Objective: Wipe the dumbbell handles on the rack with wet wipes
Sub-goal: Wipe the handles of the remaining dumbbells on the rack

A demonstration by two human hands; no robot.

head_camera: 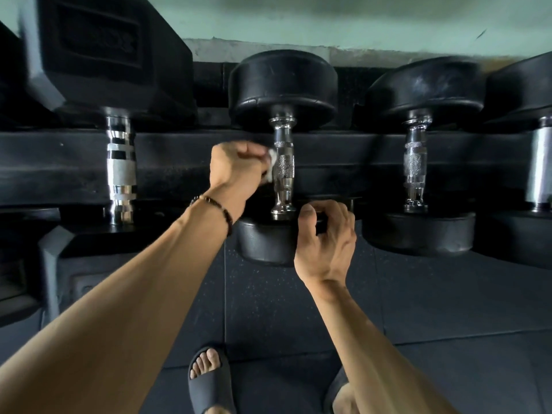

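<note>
Fingers of the left hand (236, 165) were curled round a crumpled white wet wipe (271, 167), pinching it against the left side of the chrome handle (283, 165) of the middle dumbbell (283, 85). A dark beaded bracelet (219, 209) circled that wrist. At about 5 o'clock from the wipe, the right hand (325, 243) gripped the near head (265, 243) of the same dumbbell, thumb on top by the handle's collar, fingers curled over the head's edge.

That dumbbell lay across the black rack (59, 162) with its handle running from 12 to 6 o'clock, its round far head toward the wall and the near head toward the person. The wipe touched the knurled middle part of the handle.

At 3 o'clock from it lay a second round-headed dumbbell (418, 94), well apart from both hands, its chrome handle bare. Past that, at the right edge of the view, a thicker handle (542, 168) showed only in part. At 9 o'clock lay a hex-headed dumbbell (104, 55) with a banded chrome handle.

Below the rack, at 6 o'clock, was dark speckled rubber floor (448, 294), and on it a foot in a dark slide sandal (210, 383). A pale green wall (328, 16) rose behind the rack at 12 o'clock.
</note>
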